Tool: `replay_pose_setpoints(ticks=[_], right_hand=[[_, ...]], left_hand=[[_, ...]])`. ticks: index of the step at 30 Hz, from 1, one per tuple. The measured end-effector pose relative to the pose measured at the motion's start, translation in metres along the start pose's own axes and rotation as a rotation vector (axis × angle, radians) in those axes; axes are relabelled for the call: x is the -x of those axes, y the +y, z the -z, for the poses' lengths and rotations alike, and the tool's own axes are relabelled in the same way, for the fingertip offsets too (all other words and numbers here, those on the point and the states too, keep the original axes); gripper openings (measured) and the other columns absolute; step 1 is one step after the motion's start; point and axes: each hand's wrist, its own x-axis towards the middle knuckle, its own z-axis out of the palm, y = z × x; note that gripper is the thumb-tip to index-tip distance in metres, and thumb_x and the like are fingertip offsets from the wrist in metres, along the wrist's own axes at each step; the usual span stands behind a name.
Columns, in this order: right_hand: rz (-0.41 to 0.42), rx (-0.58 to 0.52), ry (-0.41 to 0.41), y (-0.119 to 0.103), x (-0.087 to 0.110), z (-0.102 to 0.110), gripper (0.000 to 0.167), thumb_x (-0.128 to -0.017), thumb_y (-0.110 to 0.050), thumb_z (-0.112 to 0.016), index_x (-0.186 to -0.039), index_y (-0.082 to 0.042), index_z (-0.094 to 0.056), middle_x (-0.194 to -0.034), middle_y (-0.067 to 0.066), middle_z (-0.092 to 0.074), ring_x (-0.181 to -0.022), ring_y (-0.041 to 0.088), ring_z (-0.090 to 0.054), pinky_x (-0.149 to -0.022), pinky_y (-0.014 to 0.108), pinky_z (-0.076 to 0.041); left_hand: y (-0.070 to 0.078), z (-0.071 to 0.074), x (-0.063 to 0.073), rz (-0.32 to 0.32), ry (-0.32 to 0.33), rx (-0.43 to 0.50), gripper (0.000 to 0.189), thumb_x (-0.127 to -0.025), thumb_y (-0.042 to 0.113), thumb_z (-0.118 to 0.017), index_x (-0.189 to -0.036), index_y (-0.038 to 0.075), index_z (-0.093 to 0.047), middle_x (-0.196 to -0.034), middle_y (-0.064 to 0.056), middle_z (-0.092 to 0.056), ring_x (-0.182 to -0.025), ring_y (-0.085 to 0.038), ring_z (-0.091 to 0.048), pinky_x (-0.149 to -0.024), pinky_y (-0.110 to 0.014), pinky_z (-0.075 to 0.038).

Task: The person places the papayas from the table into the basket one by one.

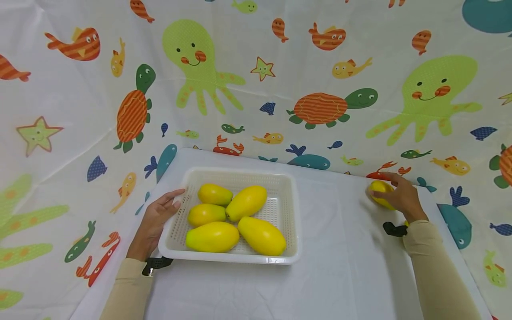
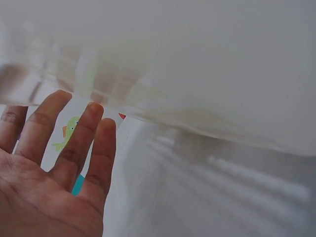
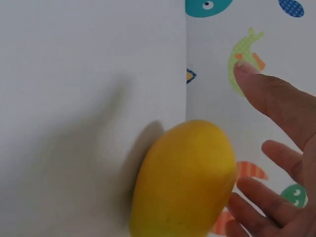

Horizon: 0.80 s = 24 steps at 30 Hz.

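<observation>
A white perforated plastic basket (image 1: 297, 213) holds several yellow, oval fruits (image 1: 246, 203) with greenish ends, shaped like papayas or mangoes. At the basket's left side is my left hand (image 1: 154, 222). Its fingers are fairly straight, with the fingertips (image 2: 95, 109) at or very near the basket wall (image 2: 207, 74). My right hand (image 1: 404, 198) is over a lone yellow fruit (image 1: 382, 194) at the table's far right. In the right wrist view, the thumb stands clear of that fruit (image 3: 185, 177), and the other fingers lie close along its side; whether they touch cannot be told.
A white cloth covers the table (image 1: 320, 266). Behind and beside it hangs a curtain (image 1: 256, 98) printed with sea animals. A bit of another yellow thing (image 1: 406, 223) peeks out by the right wrist, mostly hidden. Each wrist wears a black strap (image 1: 394, 229).
</observation>
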Motion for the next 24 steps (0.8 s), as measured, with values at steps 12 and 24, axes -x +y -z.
replay_pose_setpoints(ticks=[12,24], right_hand=[[0.039,0.014,-0.022,0.014,-0.006,-0.013,0.096,-0.094,-0.044,-0.082,-0.165,-0.003,-0.031,-0.161,0.038,-0.034,-0.131,0.055,-0.039,-0.107,0.071,-0.042],[0.070,-0.043,-0.061,0.002,0.000,-0.034,0.087,-0.094,-0.025,-0.083,-0.165,-0.009,-0.035,-0.161,0.032,-0.041,-0.136,0.052,-0.041,-0.118,0.073,-0.038]], left_hand=[[0.002,-0.001,0.002,0.016,0.016,-0.030,0.061,-0.107,0.040,-0.064,-0.163,0.030,-0.042,-0.173,-0.004,-0.039,-0.122,-0.011,-0.072,-0.096,-0.044,-0.063],[0.002,-0.002,0.001,0.016,0.019,-0.022,0.060,-0.107,0.039,-0.064,-0.163,0.030,-0.042,-0.172,-0.003,-0.040,-0.124,-0.013,-0.071,-0.096,-0.045,-0.063]])
